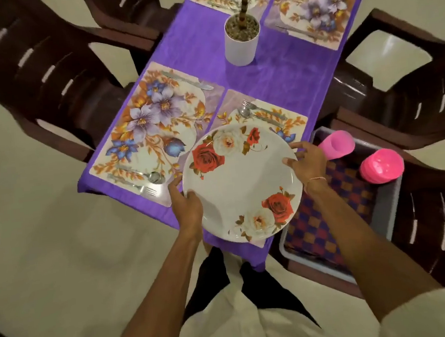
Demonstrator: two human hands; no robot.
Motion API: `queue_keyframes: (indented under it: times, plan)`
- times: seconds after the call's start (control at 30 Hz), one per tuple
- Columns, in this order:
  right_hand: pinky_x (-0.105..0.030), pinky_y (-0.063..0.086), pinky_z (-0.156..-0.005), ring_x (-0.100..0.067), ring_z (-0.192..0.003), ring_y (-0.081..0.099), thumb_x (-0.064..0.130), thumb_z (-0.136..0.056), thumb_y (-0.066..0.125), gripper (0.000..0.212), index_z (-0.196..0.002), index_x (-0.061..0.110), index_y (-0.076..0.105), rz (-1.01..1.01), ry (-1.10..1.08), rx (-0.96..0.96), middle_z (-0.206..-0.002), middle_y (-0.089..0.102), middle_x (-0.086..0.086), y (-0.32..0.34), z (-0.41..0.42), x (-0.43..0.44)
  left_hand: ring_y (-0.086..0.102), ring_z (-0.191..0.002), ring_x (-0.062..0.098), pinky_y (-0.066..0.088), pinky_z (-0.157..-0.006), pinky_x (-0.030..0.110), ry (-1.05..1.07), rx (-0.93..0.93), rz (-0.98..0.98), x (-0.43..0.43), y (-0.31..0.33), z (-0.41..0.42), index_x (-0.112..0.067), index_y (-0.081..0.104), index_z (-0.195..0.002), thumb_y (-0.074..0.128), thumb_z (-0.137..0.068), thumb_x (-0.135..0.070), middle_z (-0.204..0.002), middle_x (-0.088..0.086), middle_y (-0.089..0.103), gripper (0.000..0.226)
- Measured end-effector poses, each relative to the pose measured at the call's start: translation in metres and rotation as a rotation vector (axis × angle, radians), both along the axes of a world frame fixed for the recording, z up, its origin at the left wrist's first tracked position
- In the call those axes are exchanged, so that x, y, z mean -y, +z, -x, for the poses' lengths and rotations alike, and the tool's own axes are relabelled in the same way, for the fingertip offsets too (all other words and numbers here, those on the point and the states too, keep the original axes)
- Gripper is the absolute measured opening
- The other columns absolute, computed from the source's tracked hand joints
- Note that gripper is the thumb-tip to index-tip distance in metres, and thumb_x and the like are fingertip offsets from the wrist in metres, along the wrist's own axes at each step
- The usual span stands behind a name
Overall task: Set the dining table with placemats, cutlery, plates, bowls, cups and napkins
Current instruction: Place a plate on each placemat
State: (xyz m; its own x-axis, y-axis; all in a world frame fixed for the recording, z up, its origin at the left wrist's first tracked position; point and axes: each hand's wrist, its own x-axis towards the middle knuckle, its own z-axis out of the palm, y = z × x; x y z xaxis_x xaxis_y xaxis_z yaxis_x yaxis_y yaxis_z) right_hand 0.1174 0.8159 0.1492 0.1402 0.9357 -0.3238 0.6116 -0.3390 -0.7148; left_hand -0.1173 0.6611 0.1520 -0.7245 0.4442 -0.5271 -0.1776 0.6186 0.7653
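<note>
A round white plate (240, 183) with red and white roses is held over the near right floral placemat (289, 120). My left hand (185, 202) grips its left rim and my right hand (307, 163) grips its right rim. A spoon and fork (248, 109) lie at the far side of that placemat. The near left placemat (153, 126) carries a knife (187, 80) at its far edge and a spoon and fork (145, 180) at its near edge. Two more placemats (319, 4) with cutlery lie at the far end of the purple tablecloth (278, 80).
A white pot with a plant (242, 38) stands mid-table. On a chair to the right sits a grey tray (392, 205) holding a pink cup (337, 145), stacked pink bowls (381, 165) and checked cloth (331, 217). Dark brown chairs (49, 71) flank both sides of the table.
</note>
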Motion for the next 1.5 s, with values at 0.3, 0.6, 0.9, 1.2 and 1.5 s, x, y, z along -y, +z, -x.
queue_keyframes:
  times: [0.3,0.6,0.9,1.2,1.5]
  plan:
    - [-0.017,0.055,-0.076,-0.017,-0.094,0.068,0.005,-0.078,0.086,0.040,-0.116,0.012,0.073,0.033,-0.097,0.038,-0.110,0.076,-0.008,-0.031,0.017,-0.027,0.058,-0.111,0.018,0.047,-0.092,0.030,-0.120,-0.047,0.029,-0.037,-0.028,0.012,-0.023,0.042,-0.146,0.039,-0.100,0.006,-0.122,-0.001,0.060,0.055]
    - [-0.016,0.054,-0.070,-0.021,-0.100,0.072,0.005,-0.080,0.085,0.040,-0.117,0.015,0.072,0.065,-0.109,0.009,-0.113,0.076,-0.006,-0.045,0.027,-0.039,0.060,-0.114,0.020,0.050,-0.095,0.031,-0.218,-0.132,0.062,-0.053,-0.052,0.023,-0.024,0.038,-0.149,0.042,-0.101,0.004,-0.130,0.007,0.062,0.056]
    - [-0.019,0.054,-0.075,-0.014,-0.087,0.066,0.009,-0.082,0.084,0.039,-0.119,0.014,0.071,0.073,-0.092,0.024,-0.111,0.076,-0.007,-0.055,0.016,-0.046,0.058,-0.121,0.030,0.054,-0.103,0.049,-0.337,-0.265,0.153,-0.066,-0.066,0.027,-0.018,0.047,-0.139,0.057,-0.092,0.004,-0.130,0.012,0.057,0.053]
    - [-0.036,0.061,-0.088,-0.016,-0.093,0.069,0.007,-0.082,0.084,0.040,-0.119,0.015,0.072,0.063,-0.115,-0.033,-0.113,0.076,-0.006,-0.055,0.013,-0.044,0.057,-0.121,0.029,0.051,-0.104,0.047,-0.359,-0.269,0.206,-0.068,-0.061,0.029,-0.016,0.049,-0.140,0.062,-0.094,0.001,-0.130,0.011,0.055,0.051]
    - [-0.036,0.060,-0.091,-0.016,-0.092,0.070,0.007,-0.078,0.087,0.039,-0.115,0.015,0.075,0.100,-0.104,-0.093,-0.102,0.074,0.000,-0.056,0.004,-0.047,0.062,-0.111,0.024,0.056,-0.100,0.043,-0.343,-0.311,0.214,-0.067,-0.056,0.033,-0.017,0.061,-0.133,0.069,-0.090,0.000,-0.126,0.009,0.057,0.047]
